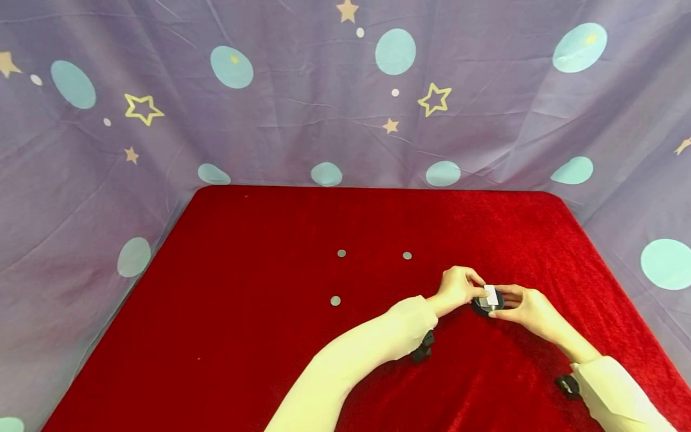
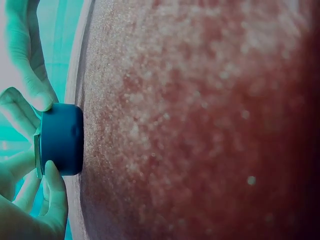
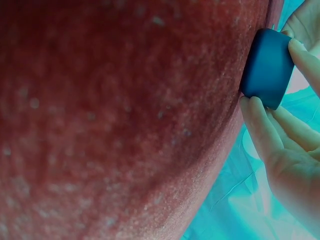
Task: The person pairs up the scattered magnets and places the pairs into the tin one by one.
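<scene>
A short, dark, round container (image 1: 480,310) stands on the red cloth toward the right in the head view. From its right side my right hand (image 1: 531,309) grips it, thumb at the front and fingers behind. Over its top, my left hand (image 1: 455,289) pinches a small white rectangular piece (image 1: 490,294). The container's smooth side (image 2: 62,140) shows in the left wrist view, with fingertips at both edges. In the right wrist view the same container (image 3: 267,70) sits between the right hand's thumb and fingers. Its top is partly hidden by the fingers.
Three pale round discs lie apart on the red cloth (image 1: 243,318): one (image 1: 342,253) farther back, another (image 1: 407,255) to its right, and a third (image 1: 335,300) nearer. A purple patterned curtain (image 1: 302,108) surrounds the table's back and sides.
</scene>
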